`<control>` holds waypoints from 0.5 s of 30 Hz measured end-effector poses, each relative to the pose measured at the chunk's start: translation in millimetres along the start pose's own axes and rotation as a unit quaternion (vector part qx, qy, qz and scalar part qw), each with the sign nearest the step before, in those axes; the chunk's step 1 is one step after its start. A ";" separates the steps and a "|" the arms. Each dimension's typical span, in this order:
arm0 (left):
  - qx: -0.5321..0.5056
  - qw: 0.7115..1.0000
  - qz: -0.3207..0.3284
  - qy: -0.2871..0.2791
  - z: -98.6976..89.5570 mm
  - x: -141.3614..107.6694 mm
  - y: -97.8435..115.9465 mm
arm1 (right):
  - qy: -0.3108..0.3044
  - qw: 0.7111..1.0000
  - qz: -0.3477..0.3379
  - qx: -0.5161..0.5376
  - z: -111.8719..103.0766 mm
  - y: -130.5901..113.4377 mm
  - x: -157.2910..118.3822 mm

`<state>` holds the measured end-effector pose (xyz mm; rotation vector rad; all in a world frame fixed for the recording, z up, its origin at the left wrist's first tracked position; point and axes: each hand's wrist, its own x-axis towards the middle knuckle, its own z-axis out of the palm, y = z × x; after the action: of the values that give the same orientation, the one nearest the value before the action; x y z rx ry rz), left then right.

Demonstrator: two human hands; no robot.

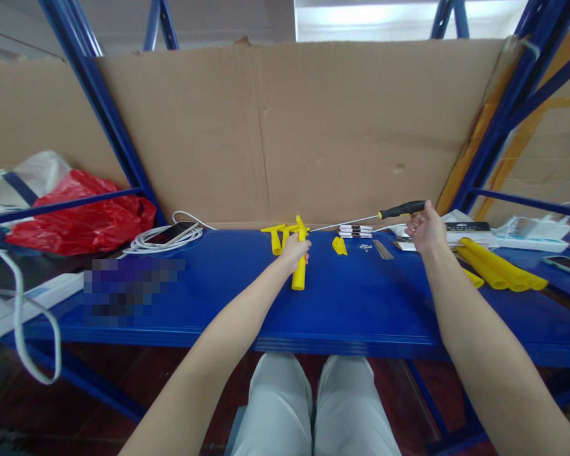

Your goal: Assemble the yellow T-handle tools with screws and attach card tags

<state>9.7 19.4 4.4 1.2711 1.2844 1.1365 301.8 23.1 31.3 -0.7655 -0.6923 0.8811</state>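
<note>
1. Left hand (294, 249): its fingers are closed round a yellow T-shaped piece (299, 275), whose lower part sticks out on the near side of the grip. The rounded body could roll in the fingers if the screwdriver pushes it sideways.
2. Right hand (430, 231), well to the right of that grip: it is clamped on the butt end of a screwdriver (403, 209). Being held so far back, the long shaft could wander; a slip at the tip could then drive it into the left fingers. I cannot tell whether the tip is seated in the piece or only beside it.
3. Right of the left grip, short of the right one, lie flat metal strips (382, 249) and small metal bits (365, 247). A dropped screwdriver could scatter the bits, being loose and tiny.
4. Just beyond the left grip, on its left, other yellow pieces (276, 242) could be knocked if that hand swings outward.
5. Direction: the held piece's long axis runs near to far through the left grip, tube end towards the wearer, narrow head pointing away. The screwdriver's axis runs crosswise, from the right grip leftward to that head.
</note>
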 end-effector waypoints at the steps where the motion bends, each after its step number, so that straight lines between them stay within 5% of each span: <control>1: 0.000 1.000 -0.001 0.001 0.0 -0.3 0.4 | 0.010 1.000 0.002 -0.003 -0.1 0.0 0.4; 15: 0.000 1.000 -0.001 0.007 -0.4 -0.4 0.8 | 0.013 1.000 0.003 0.003 1.5 -1.7 -4.1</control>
<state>9.4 19.0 5.2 1.2630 1.2949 1.1460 299.4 19.3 32.6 -0.7724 -0.6641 0.8766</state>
